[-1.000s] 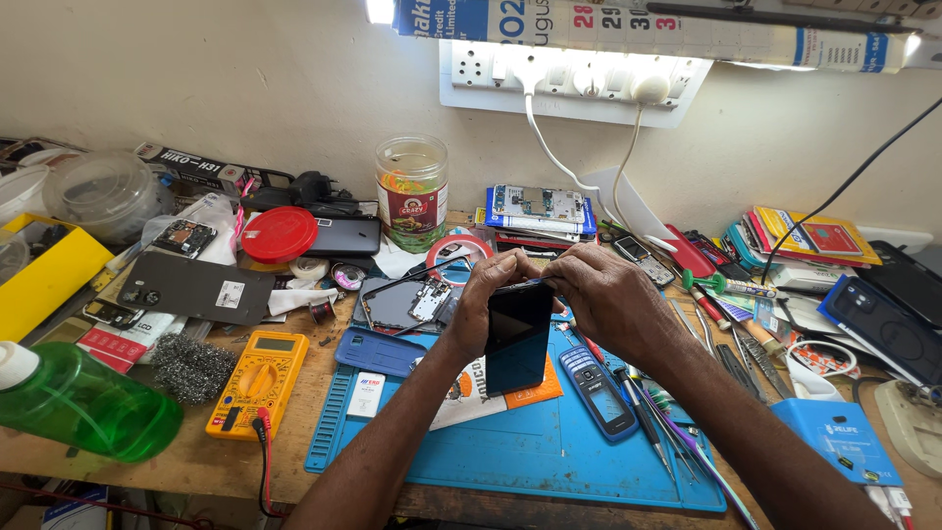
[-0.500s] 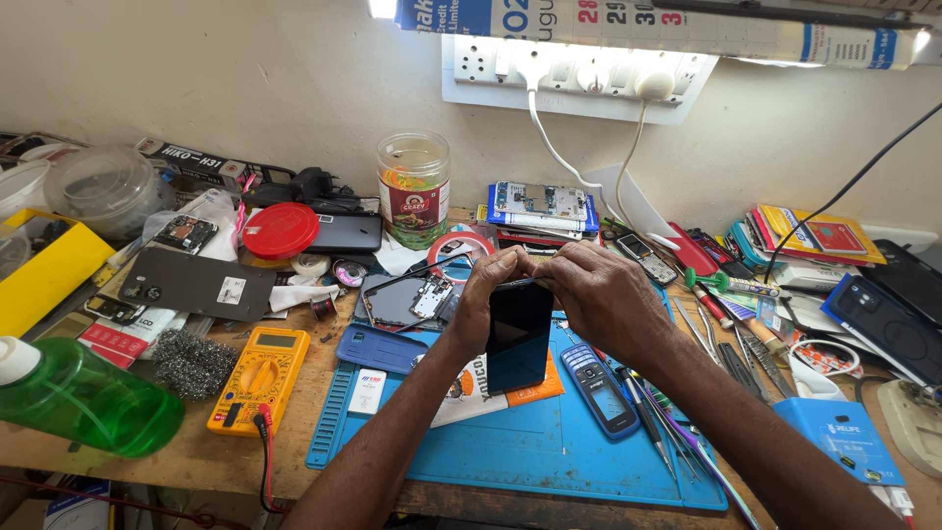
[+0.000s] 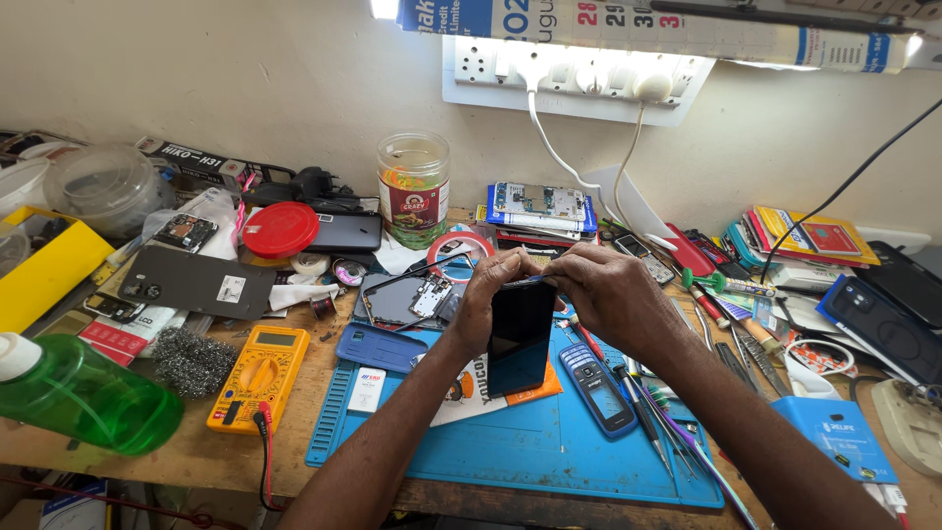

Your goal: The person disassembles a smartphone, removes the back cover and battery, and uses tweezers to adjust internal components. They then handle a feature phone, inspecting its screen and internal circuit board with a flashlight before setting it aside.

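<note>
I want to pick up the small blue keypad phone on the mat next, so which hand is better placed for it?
The right hand, probably. The keypad phone lies just below it on the blue mat, while the left hand is across the black phone both hands hold.

A dark phone screen (image 3: 519, 334) stood upright between both hands above the blue mat. A red-labelled jar (image 3: 413, 189) stood behind. A yellow multimeter (image 3: 259, 378) lay left.

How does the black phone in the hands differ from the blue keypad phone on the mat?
The black phone is held up off the bench by both hands, left hand and right hand at its top edge; the blue keypad phone lies flat on the blue mat, untouched. The black phone's face is all dark glass; the blue keypad phone has a small screen above buttons. The black phone looks larger. Both screens are dark.
</note>
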Demonstrator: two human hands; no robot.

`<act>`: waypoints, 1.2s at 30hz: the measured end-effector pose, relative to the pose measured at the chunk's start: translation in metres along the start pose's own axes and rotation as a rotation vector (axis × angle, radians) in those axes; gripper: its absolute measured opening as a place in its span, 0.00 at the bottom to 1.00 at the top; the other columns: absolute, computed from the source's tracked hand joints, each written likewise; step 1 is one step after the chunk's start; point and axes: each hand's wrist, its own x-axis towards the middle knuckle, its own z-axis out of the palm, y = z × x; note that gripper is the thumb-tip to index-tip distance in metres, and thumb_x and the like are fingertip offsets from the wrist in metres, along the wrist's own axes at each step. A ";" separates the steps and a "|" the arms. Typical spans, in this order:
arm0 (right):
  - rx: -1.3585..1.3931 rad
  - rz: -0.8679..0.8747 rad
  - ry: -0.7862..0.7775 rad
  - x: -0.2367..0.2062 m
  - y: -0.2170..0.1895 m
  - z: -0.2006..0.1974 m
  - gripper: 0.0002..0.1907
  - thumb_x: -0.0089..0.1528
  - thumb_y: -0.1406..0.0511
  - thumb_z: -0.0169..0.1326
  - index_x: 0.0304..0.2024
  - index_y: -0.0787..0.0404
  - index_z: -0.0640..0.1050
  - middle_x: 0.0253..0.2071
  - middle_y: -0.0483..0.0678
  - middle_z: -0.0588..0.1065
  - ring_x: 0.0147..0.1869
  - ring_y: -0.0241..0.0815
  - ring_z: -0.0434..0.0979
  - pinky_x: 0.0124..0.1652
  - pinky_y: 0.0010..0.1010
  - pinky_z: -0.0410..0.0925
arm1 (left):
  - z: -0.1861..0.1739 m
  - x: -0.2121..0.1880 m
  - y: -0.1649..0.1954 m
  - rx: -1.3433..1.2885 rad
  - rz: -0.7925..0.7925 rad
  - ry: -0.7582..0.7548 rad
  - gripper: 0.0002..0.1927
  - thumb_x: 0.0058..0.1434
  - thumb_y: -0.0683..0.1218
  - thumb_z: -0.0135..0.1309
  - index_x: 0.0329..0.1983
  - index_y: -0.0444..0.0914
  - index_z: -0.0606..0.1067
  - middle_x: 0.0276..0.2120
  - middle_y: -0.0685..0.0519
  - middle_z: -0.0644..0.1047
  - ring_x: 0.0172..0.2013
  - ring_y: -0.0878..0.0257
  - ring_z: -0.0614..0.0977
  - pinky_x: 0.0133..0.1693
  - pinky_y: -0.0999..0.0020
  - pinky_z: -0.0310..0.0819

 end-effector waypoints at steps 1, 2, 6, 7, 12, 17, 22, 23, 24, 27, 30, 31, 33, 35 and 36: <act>0.005 0.003 0.007 -0.001 0.001 0.001 0.07 0.62 0.67 0.59 0.40 0.64 0.82 0.36 0.52 0.81 0.36 0.45 0.83 0.37 0.36 0.76 | 0.001 -0.001 -0.001 -0.005 -0.012 0.003 0.26 0.75 0.57 0.35 0.43 0.31 0.74 0.37 0.46 0.76 0.39 0.57 0.85 0.42 0.68 0.82; 0.010 0.007 0.013 -0.002 0.001 0.001 0.07 0.62 0.68 0.59 0.40 0.64 0.83 0.35 0.52 0.81 0.36 0.45 0.83 0.37 0.36 0.76 | 0.001 -0.002 -0.002 -0.012 -0.024 0.007 0.26 0.74 0.57 0.35 0.43 0.31 0.74 0.36 0.46 0.76 0.39 0.57 0.85 0.41 0.68 0.82; 0.059 0.146 -0.014 -0.008 0.005 0.003 0.06 0.61 0.67 0.60 0.39 0.63 0.84 0.35 0.51 0.82 0.34 0.43 0.84 0.35 0.35 0.76 | 0.003 -0.004 -0.008 -0.014 -0.044 0.048 0.25 0.74 0.58 0.38 0.45 0.31 0.74 0.39 0.46 0.75 0.42 0.57 0.85 0.45 0.68 0.82; 0.075 0.143 0.026 -0.011 0.004 0.003 0.06 0.61 0.68 0.61 0.38 0.63 0.84 0.35 0.51 0.82 0.35 0.43 0.84 0.36 0.35 0.76 | 0.004 -0.005 -0.008 -0.028 -0.048 0.028 0.25 0.74 0.58 0.38 0.45 0.31 0.74 0.39 0.45 0.76 0.42 0.56 0.85 0.44 0.67 0.82; 0.222 0.216 0.137 -0.018 0.009 0.010 0.06 0.58 0.69 0.63 0.38 0.64 0.85 0.34 0.50 0.82 0.35 0.41 0.83 0.36 0.33 0.74 | 0.001 0.000 -0.016 -0.027 -0.058 -0.006 0.24 0.74 0.58 0.38 0.44 0.32 0.72 0.38 0.39 0.81 0.41 0.54 0.87 0.43 0.66 0.83; 0.345 0.311 0.095 -0.024 0.010 -0.004 0.08 0.57 0.68 0.65 0.39 0.62 0.86 0.34 0.48 0.82 0.34 0.38 0.82 0.34 0.32 0.73 | 0.011 -0.001 -0.021 -0.102 -0.069 -0.047 0.24 0.74 0.59 0.38 0.44 0.33 0.71 0.40 0.40 0.80 0.42 0.53 0.87 0.45 0.63 0.83; 0.223 0.409 0.029 -0.025 -0.002 0.008 0.08 0.57 0.66 0.65 0.39 0.60 0.86 0.32 0.47 0.83 0.30 0.38 0.81 0.32 0.33 0.72 | -0.008 -0.017 -0.011 -0.091 -0.097 -0.096 0.26 0.73 0.60 0.37 0.47 0.32 0.73 0.41 0.41 0.81 0.44 0.55 0.85 0.48 0.64 0.82; 0.196 0.393 0.045 -0.016 -0.009 0.020 0.08 0.57 0.66 0.65 0.38 0.60 0.86 0.32 0.47 0.83 0.30 0.38 0.82 0.32 0.33 0.72 | -0.016 -0.020 -0.005 -0.129 -0.116 -0.096 0.27 0.72 0.61 0.37 0.48 0.33 0.73 0.42 0.43 0.80 0.45 0.57 0.85 0.48 0.66 0.82; 0.170 0.375 0.062 -0.025 -0.003 0.039 0.07 0.57 0.66 0.65 0.38 0.61 0.86 0.32 0.47 0.83 0.30 0.38 0.82 0.32 0.33 0.73 | -0.021 -0.028 -0.022 -0.164 -0.132 -0.098 0.27 0.71 0.61 0.36 0.49 0.34 0.73 0.42 0.46 0.80 0.46 0.58 0.85 0.49 0.67 0.81; 0.186 0.316 0.139 -0.065 -0.013 0.048 0.07 0.57 0.67 0.65 0.37 0.61 0.86 0.33 0.48 0.83 0.32 0.37 0.83 0.33 0.31 0.74 | 0.000 -0.059 -0.037 -0.063 -0.098 -0.030 0.28 0.74 0.61 0.37 0.47 0.32 0.74 0.40 0.45 0.80 0.42 0.58 0.84 0.46 0.67 0.81; 0.183 0.218 0.193 -0.109 -0.024 0.064 0.07 0.59 0.68 0.64 0.39 0.64 0.84 0.34 0.50 0.82 0.34 0.39 0.83 0.34 0.32 0.73 | 0.022 -0.096 -0.056 0.063 -0.090 -0.002 0.27 0.73 0.60 0.38 0.45 0.32 0.74 0.37 0.45 0.81 0.40 0.59 0.85 0.43 0.68 0.81; 0.183 0.251 0.203 -0.120 -0.032 0.068 0.07 0.59 0.69 0.64 0.39 0.64 0.84 0.33 0.50 0.82 0.32 0.39 0.82 0.33 0.32 0.72 | 0.027 -0.108 -0.055 0.078 -0.079 -0.006 0.27 0.73 0.60 0.38 0.45 0.32 0.74 0.37 0.45 0.81 0.39 0.59 0.85 0.43 0.69 0.81; 0.175 0.309 0.226 -0.134 -0.049 0.070 0.06 0.59 0.69 0.64 0.38 0.65 0.83 0.32 0.50 0.81 0.30 0.39 0.81 0.31 0.32 0.72 | 0.041 -0.124 -0.044 0.109 -0.046 -0.015 0.27 0.74 0.60 0.38 0.44 0.32 0.75 0.36 0.45 0.80 0.39 0.60 0.85 0.42 0.70 0.80; 0.191 0.314 0.277 -0.155 -0.074 0.071 0.06 0.59 0.69 0.63 0.38 0.66 0.83 0.32 0.50 0.81 0.29 0.38 0.80 0.29 0.31 0.70 | 0.060 -0.144 -0.031 0.136 -0.045 -0.007 0.27 0.74 0.60 0.37 0.43 0.32 0.75 0.35 0.45 0.81 0.37 0.61 0.85 0.41 0.70 0.81; 0.202 0.322 0.302 -0.163 -0.087 0.050 0.07 0.59 0.69 0.63 0.38 0.67 0.83 0.32 0.50 0.80 0.29 0.37 0.79 0.28 0.30 0.70 | 0.075 -0.147 -0.013 0.148 -0.052 -0.003 0.27 0.74 0.60 0.36 0.43 0.32 0.76 0.35 0.45 0.82 0.36 0.62 0.84 0.40 0.71 0.81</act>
